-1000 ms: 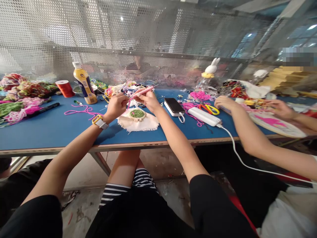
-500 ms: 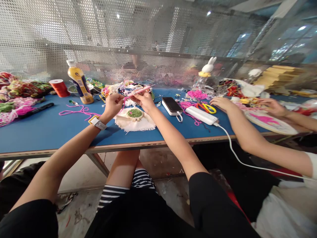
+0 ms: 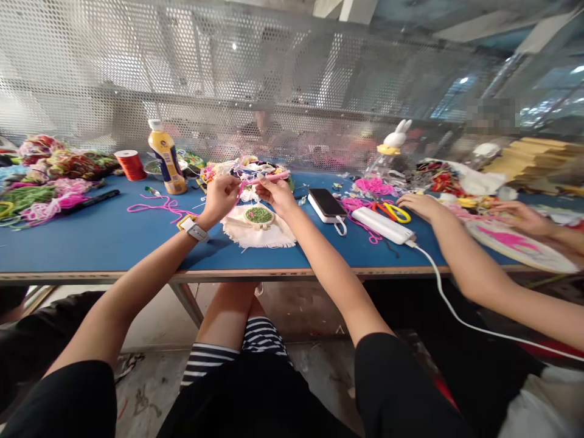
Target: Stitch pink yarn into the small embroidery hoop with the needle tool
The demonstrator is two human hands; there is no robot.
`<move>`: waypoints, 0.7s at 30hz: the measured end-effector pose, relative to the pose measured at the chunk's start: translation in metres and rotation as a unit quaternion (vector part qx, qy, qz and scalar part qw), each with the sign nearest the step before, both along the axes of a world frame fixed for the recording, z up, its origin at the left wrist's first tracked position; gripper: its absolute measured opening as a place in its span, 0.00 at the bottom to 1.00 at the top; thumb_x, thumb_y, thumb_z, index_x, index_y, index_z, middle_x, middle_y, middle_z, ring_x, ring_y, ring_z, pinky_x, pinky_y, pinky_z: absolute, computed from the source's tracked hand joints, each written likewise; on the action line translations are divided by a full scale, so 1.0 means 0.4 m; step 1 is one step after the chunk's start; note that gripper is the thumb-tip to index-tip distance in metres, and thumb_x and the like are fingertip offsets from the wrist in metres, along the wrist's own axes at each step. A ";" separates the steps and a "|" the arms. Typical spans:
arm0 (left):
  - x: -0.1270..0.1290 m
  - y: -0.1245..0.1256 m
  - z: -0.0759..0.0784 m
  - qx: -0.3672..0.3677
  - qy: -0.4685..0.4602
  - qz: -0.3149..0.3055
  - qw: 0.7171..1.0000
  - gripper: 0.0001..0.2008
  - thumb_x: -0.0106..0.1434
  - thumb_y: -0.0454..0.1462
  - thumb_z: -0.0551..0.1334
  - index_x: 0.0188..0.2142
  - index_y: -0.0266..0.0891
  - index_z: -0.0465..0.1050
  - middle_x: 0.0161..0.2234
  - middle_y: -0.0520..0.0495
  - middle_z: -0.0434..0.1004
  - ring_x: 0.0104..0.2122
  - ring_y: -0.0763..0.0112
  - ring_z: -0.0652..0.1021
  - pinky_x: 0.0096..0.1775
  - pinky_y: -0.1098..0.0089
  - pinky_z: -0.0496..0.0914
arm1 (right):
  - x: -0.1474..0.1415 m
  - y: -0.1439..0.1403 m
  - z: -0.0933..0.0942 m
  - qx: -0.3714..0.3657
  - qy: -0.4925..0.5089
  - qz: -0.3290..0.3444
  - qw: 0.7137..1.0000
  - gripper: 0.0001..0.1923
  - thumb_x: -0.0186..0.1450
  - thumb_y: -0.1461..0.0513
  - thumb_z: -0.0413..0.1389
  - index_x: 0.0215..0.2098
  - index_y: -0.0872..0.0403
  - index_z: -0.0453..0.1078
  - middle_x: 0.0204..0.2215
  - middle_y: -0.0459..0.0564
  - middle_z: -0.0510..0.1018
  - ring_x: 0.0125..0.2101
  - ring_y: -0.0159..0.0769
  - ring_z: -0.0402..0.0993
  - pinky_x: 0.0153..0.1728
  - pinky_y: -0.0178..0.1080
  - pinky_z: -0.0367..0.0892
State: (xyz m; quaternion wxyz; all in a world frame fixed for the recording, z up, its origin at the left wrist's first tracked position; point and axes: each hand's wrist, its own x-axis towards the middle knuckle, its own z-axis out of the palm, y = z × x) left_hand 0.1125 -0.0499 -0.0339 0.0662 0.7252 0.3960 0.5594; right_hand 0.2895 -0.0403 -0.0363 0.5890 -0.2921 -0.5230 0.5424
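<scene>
My right hand (image 3: 277,196) is closed on a pink punch needle (image 3: 276,177), which lies almost level across the fingertips. Beside it, the pinched fingers of my left hand (image 3: 221,196) hold pink yarn (image 3: 239,193) close to the tool's other end. Below both hands, a small round embroidery hoop (image 3: 258,215) filled with green loops and a pink spot rests on the table. White fringed cloth (image 3: 274,236) spreads out around the hoop. More pink yarn (image 3: 152,208) trails over the blue table left of my left hand.
A yellow-and-blue bottle (image 3: 166,159) and a red thread spool (image 3: 130,165) stand at back left, near yarn heaps (image 3: 59,159). Rightward lie a phone (image 3: 326,204), a white power strip (image 3: 383,225) and yellow-handled scissors (image 3: 398,213). A co-worker's hand (image 3: 422,205) rests beside the scissors.
The punch needle has tipped from slanting upward to nearly level. Both hands stay close together over the hoop. My view has shifted, so the table's things appear further right.
</scene>
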 end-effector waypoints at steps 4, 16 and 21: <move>-0.005 -0.029 0.009 0.144 0.121 0.049 0.981 0.08 0.59 0.29 0.57 0.29 0.37 0.75 0.25 0.48 0.70 0.23 0.74 0.67 0.27 0.70 0.59 | -0.002 -0.007 0.004 -0.016 0.024 0.003 1.000 0.13 0.55 0.51 0.67 0.27 0.52 0.76 0.23 0.43 0.79 0.26 0.27 0.76 0.31 0.32 0.72; -0.018 -0.042 0.037 0.072 0.226 0.142 0.961 0.17 0.63 0.34 0.57 0.51 0.40 0.72 0.34 0.43 0.78 0.29 0.66 0.73 0.29 0.69 0.60 | 0.034 0.022 0.026 -0.051 0.059 -0.004 0.997 0.14 0.65 0.54 0.58 0.25 0.52 0.72 0.28 0.48 0.83 0.37 0.35 0.81 0.45 0.39 0.76; -0.029 -0.010 0.031 0.047 0.153 0.089 0.983 0.04 0.59 0.35 0.60 0.31 0.38 0.73 0.23 0.49 0.72 0.23 0.71 0.69 0.29 0.70 0.60 | 0.035 0.025 0.020 -0.041 0.052 -0.012 0.998 0.10 0.64 0.56 0.59 0.28 0.52 0.74 0.30 0.48 0.83 0.38 0.34 0.81 0.43 0.36 0.76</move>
